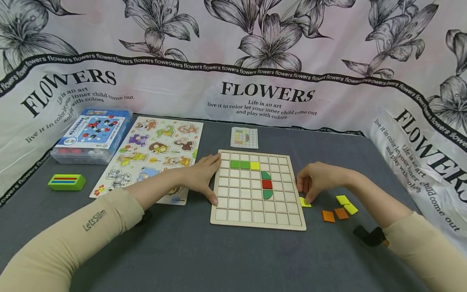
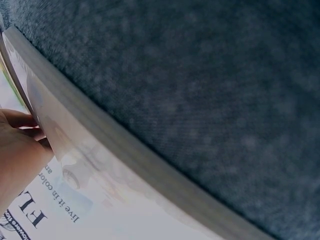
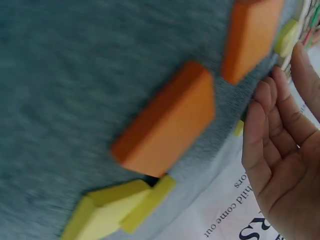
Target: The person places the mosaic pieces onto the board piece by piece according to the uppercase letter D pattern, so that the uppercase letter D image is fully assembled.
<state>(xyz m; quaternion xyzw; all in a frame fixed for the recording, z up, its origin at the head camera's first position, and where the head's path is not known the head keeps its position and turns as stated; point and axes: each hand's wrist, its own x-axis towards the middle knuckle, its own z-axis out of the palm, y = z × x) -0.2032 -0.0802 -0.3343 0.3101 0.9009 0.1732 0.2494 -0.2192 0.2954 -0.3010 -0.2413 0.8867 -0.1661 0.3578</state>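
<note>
A square wooden grid board point(image 1: 258, 223) lies on the dark table. In it sit two green square tiles point(image 1: 239, 164), a yellow tile point(image 1: 254, 165), a red tile point(image 1: 267, 184) and two green rounded pieces point(image 1: 268, 194). My left hand point(image 1: 200, 176) rests spread along the board's left edge. Beside the right edge, my right hand point(image 1: 316, 181) has its thumb at a flat yellow tile point(image 1: 305, 202). In the right wrist view its thumb and fingers stand apart, with that yellow tile point(image 3: 286, 37) near the thumb. Another bit of yellow point(image 3: 239, 128) shows behind the fingers.
Two orange tiles point(image 1: 328, 216) and two yellow tiles point(image 1: 351, 209) lie near the right forearm. A pattern card point(image 1: 244, 138) is behind the board. Left are an animal puzzle board point(image 1: 153, 160), a plastic box point(image 1: 93, 136) and a green block point(image 1: 67, 182).
</note>
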